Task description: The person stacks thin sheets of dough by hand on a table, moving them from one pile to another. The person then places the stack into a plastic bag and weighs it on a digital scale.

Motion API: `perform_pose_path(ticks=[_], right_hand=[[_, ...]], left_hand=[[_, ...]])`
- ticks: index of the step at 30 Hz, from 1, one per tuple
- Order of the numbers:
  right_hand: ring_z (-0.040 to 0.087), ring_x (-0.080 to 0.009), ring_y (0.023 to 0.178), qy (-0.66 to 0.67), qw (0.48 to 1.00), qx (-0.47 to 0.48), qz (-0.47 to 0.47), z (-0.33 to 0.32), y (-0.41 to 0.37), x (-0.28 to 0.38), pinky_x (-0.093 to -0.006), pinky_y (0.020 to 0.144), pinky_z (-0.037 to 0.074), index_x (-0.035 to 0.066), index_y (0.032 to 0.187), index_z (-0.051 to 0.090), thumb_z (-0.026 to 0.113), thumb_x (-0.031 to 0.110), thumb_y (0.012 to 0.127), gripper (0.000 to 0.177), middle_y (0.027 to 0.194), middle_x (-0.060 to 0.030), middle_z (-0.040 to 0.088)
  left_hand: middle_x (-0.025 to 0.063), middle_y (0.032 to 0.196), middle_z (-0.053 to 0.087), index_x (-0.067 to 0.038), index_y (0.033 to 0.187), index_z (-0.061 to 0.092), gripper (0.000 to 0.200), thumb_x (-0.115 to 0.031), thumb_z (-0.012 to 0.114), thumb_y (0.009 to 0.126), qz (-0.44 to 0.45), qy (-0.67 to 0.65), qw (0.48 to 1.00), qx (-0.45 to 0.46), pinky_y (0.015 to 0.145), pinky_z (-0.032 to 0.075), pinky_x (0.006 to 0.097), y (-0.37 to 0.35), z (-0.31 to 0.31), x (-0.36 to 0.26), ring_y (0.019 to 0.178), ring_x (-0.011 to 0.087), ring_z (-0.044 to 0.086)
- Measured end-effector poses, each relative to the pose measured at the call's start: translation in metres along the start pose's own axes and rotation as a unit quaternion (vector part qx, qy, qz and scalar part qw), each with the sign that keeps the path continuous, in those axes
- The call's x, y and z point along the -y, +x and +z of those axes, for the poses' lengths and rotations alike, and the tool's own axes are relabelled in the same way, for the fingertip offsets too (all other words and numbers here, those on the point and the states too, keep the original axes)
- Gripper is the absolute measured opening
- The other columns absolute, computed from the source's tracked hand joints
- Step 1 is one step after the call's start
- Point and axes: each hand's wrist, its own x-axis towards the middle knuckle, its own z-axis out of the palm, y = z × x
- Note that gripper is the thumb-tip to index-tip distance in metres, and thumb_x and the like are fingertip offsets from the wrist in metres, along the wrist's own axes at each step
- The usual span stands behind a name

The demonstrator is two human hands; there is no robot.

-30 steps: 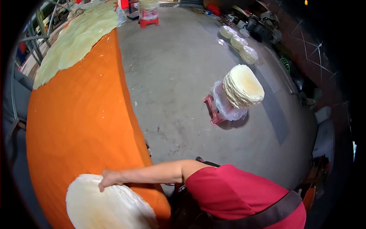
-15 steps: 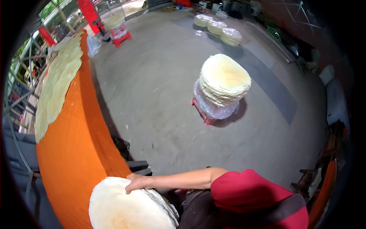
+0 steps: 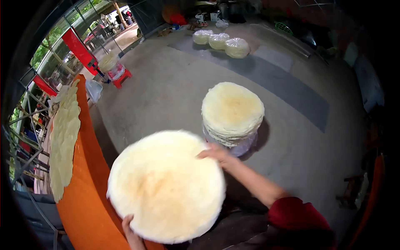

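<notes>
A large round stack of pale flatbreads [image 3: 166, 183], browned in the middle of its top sheet, is held up in front of me. My right hand [image 3: 216, 155] clasps its far right rim, thumb on top and fingers hidden underneath. At the near left rim, my left hand [image 3: 131, 229] grips with the thumb side showing; its other fingers are under the bread. Beyond my right hand, a taller flatbread stack [image 3: 233, 109] rests on a plastic-covered stool [image 3: 243, 146].
To the left runs an orange-covered table [image 3: 89, 179] with overlapping thin flatbreads [image 3: 64, 146] along it. Several plastic-wrapped bundles [image 3: 218, 41] sit on the floor at the back. A red stool [image 3: 121, 78] with another wrapped stack stands at the far left.
The held stack has come away from the orange table, moving up and to the right. My left hand has come into view on its near rim. The camera view has shifted.
</notes>
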Motion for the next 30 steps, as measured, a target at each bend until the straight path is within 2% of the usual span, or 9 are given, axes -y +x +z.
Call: perform_pose_path(ticks=[1, 2, 5, 7, 10, 14, 21, 26, 30], right_hand=[[0.058, -0.0179, 0.081, 0.014, 0.997, -0.064, -0.041, -0.016, -0.005, 0.020, -0.0285, 0.074, 0.048, -0.003, 0.103, 0.052, 0.063, 0.006, 0.065, 0.041, 0.093, -0.0118, 0.059], [0.057, -0.0214, 0.087, 0.028, 0.992, -0.118, -0.037, -0.037, -0.011, 0.042, -0.0318, 0.075, 0.048, -0.006, 0.112, 0.042, 0.065, 0.005, 0.064, 0.055, 0.099, -0.0147, 0.055], [0.058, -0.0222, 0.085, 0.015, 0.972, -0.215, -0.090, -0.089, -0.045, 0.094, -0.0316, 0.072, 0.049, -0.005, 0.109, 0.045, 0.063, 0.005, 0.065, 0.049, 0.098, -0.0146, 0.056], [0.057, -0.0201, 0.076, -0.069, 0.899, -0.380, -0.206, -0.067, -0.082, 0.120, -0.0303, 0.067, 0.048, 0.001, 0.099, 0.051, 0.059, 0.010, 0.067, 0.035, 0.088, -0.0109, 0.057], [0.057, -0.0207, 0.075, 0.005, 0.842, -0.506, -0.186, -0.139, -0.137, 0.119, -0.0293, 0.070, 0.047, 0.003, 0.099, 0.053, 0.051, 0.016, 0.073, 0.029, 0.084, -0.0100, 0.057], [0.057, -0.0212, 0.071, 0.060, 0.763, -0.603, -0.224, -0.144, -0.176, 0.122, -0.0306, 0.064, 0.047, 0.002, 0.098, 0.052, 0.051, 0.018, 0.070, 0.032, 0.082, -0.0108, 0.056], [0.058, -0.0257, 0.076, 0.173, 0.779, -0.555, -0.234, -0.176, -0.143, 0.116, -0.0335, 0.069, 0.048, -0.004, 0.104, 0.049, 0.045, 0.024, 0.071, 0.043, 0.089, -0.0159, 0.058], [0.058, -0.0269, 0.077, 0.219, 0.759, -0.577, -0.208, -0.211, -0.110, 0.092, -0.0350, 0.070, 0.048, -0.004, 0.108, 0.047, 0.045, 0.026, 0.071, 0.048, 0.093, -0.0168, 0.057], [0.056, -0.0287, 0.085, 0.188, 0.736, -0.611, -0.223, -0.229, -0.083, 0.091, -0.0364, 0.075, 0.046, -0.005, 0.112, 0.044, 0.047, 0.027, 0.069, 0.053, 0.099, -0.0167, 0.056]], left_hand=[[0.0207, 0.110, 0.050, 0.006, 0.115, 0.039, 0.054, -0.018, 0.052, 0.069, -0.027, -0.015, 0.999, 0.018, 0.083, 0.046, 0.0375, 0.029, 0.027, -0.004, 0.099, 0.0296, 0.052], [0.0166, 0.092, 0.058, 0.009, 0.097, 0.051, 0.036, -0.008, 0.054, 0.065, -0.070, -0.030, 0.997, 0.019, 0.076, 0.048, 0.0334, 0.059, 0.066, -0.007, 0.083, 0.0262, 0.058], [0.0181, 0.093, 0.058, 0.009, 0.102, 0.049, 0.040, -0.006, 0.057, 0.067, -0.176, -0.015, 0.973, 0.146, 0.072, 0.049, 0.0347, 0.142, 0.146, 0.013, 0.081, 0.0263, 0.059], [0.0181, 0.095, 0.058, 0.009, 0.105, 0.048, 0.042, -0.004, 0.060, 0.067, -0.246, 0.013, 0.946, 0.212, 0.072, 0.050, 0.0341, 0.176, 0.200, 0.039, 0.081, 0.0256, 0.060], [0.0173, 0.098, 0.057, 0.008, 0.109, 0.046, 0.046, -0.002, 0.062, 0.067, -0.324, 0.050, 0.886, 0.328, 0.074, 0.049, 0.0330, 0.202, 0.285, 0.075, 0.087, 0.0230, 0.058], [0.0121, 0.096, 0.058, 0.002, 0.110, 0.047, 0.045, -0.001, 0.061, 0.068, -0.396, 0.050, 0.809, 0.432, 0.071, 0.048, 0.0304, 0.224, 0.359, 0.147, 0.080, 0.0202, 0.058], [0.0092, 0.089, 0.059, 0.000, 0.109, 0.048, 0.038, -0.002, 0.058, 0.072, -0.401, 0.226, 0.763, 0.454, 0.076, 0.045, 0.0297, 0.280, 0.436, 0.195, 0.085, 0.0158, 0.056], [0.0136, 0.090, 0.059, 0.005, 0.115, 0.041, 0.048, -0.002, 0.061, 0.071, -0.488, 0.187, 0.721, 0.454, 0.072, 0.049, 0.0304, 0.346, 0.463, 0.197, 0.082, 0.0181, 0.058], [0.0110, 0.105, 0.054, 0.000, 0.124, 0.035, 0.060, -0.005, 0.064, 0.072, -0.364, 0.318, 0.685, 0.544, 0.079, 0.045, 0.0295, 0.382, 0.503, 0.167, 0.094, 0.0164, 0.052]])
